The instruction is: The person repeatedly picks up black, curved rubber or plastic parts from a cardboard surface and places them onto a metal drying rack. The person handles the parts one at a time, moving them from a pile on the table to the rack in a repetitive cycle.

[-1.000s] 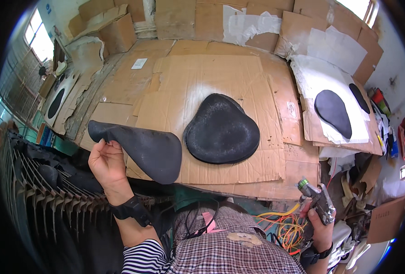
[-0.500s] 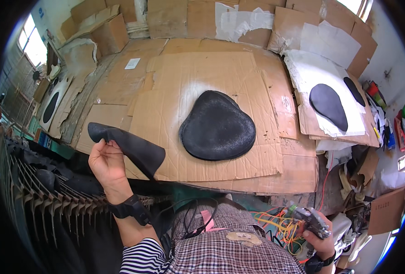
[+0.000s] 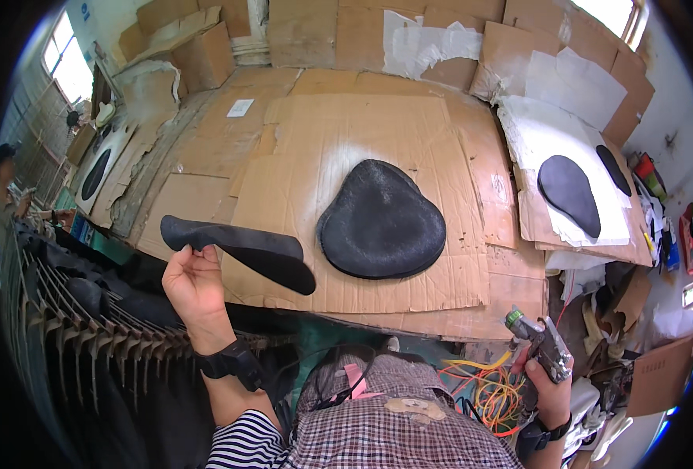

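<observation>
My left hand [image 3: 195, 291] pinches the near-left edge of a thin, flexible black sheet [image 3: 245, 244], which sags and curls in the air over the table's front left. My right hand [image 3: 551, 400] is wrapped round a spray gun [image 3: 551, 353] with a green tip, off the table's front right edge. On the cardboard in the middle lies a rounded, three-lobed black pad [image 3: 382, 223], seemingly a stack of cut pieces. Its upper face has a whitish speckle. Neither hand touches that pad.
Cardboard [image 3: 284, 180] covers the table. To the right, a white-papered board [image 3: 534, 141] carries a black cut piece [image 3: 569, 195] and a smaller one. Black sheets hang over a rack [image 3: 104, 344] at left. Orange and yellow hoses [image 3: 497, 399] tangle below my right hand. Another person stands far left.
My left hand has shifted slightly right with the black sheet, which has swung and now shows its edge more. The spray gun has risen and turned, its green tip now toward the table.
</observation>
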Motion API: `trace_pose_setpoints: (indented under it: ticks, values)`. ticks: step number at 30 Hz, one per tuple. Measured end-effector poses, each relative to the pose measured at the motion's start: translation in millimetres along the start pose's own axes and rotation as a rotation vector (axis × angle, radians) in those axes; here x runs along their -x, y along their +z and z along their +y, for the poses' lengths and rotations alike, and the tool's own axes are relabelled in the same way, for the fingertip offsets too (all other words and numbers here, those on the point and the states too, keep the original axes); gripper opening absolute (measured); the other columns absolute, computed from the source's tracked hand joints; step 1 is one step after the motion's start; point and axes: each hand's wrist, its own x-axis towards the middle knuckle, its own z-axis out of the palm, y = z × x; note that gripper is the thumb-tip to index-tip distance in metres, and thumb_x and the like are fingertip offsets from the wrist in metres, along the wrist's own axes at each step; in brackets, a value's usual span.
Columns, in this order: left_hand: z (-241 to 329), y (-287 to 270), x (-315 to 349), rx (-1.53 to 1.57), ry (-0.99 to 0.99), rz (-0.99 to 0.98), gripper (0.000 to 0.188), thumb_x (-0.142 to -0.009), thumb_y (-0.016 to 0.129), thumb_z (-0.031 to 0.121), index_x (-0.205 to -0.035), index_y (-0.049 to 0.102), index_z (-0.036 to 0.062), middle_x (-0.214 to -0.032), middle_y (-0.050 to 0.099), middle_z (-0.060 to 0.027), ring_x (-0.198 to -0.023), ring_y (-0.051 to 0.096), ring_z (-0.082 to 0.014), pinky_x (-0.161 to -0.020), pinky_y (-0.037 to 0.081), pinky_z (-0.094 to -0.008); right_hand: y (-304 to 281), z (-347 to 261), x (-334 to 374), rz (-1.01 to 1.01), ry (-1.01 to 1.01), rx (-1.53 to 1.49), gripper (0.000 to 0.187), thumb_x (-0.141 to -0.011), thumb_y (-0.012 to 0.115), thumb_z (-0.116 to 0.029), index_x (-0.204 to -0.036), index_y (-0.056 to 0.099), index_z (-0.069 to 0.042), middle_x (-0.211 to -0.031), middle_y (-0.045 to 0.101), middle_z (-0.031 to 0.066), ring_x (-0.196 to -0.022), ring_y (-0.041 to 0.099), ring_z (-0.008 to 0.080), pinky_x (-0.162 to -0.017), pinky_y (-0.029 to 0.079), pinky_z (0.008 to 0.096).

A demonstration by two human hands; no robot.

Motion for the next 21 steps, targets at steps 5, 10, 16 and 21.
trace_pose_setpoints:
  ticks: [5, 10, 16, 21]
  values:
    - [0, -12, -10, -0.004, -0.033, 0.023, 0.017, -0.081, 0.05, -0.006, -0.097, 0.058, -0.0055, -0.097, 0.066, -0.0148, -0.084, 0.062, -0.0238, -0.079, 0.051, -0.0332, -9, -2, -7, -0.048, -0.04, 0.017, 0.063, -0.075, 0.077, -0.026, -0.122, 0.047, 0.004, -0.082, 0.06, 0.0069, -0.071, 0.061, 0.0147, -0.067, 0.051, 0.0279]
    - [-4, -10, -11, 0.008, -0.03, 0.005, 0.017, -0.082, 0.05, -0.007, -0.097, 0.057, -0.0066, -0.097, 0.065, -0.0155, -0.083, 0.062, -0.0244, -0.078, 0.051, -0.0328, -35, -1, 8, -0.159, 0.053, 0.155, 0.057, -0.075, 0.075, -0.017, -0.122, 0.05, 0.005, -0.088, 0.063, 0.0064, -0.077, 0.06, 0.0119, -0.07, 0.05, 0.0261]
    - [-9, 1, -10, -0.032, -0.017, 0.047, 0.017, -0.08, 0.051, -0.005, -0.094, 0.06, -0.0024, -0.093, 0.066, -0.0116, -0.083, 0.062, -0.0228, -0.082, 0.051, -0.0349, -35, 4, 10, -0.103, 0.045, 0.119, 0.058, -0.074, 0.074, -0.013, -0.123, 0.05, 0.004, -0.086, 0.063, 0.0065, -0.075, 0.061, 0.0129, -0.07, 0.05, 0.0269]
    - [-13, 2, -11, -0.033, -0.04, 0.009, 0.018, -0.081, 0.051, -0.005, -0.097, 0.06, -0.003, -0.094, 0.066, -0.012, -0.088, 0.063, -0.0233, -0.085, 0.051, -0.0356, -38, 11, 21, -0.234, 0.048, 0.042, 0.061, -0.073, 0.075, -0.012, -0.125, 0.047, 0.004, -0.084, 0.063, 0.007, -0.075, 0.061, 0.014, -0.069, 0.05, 0.0279]
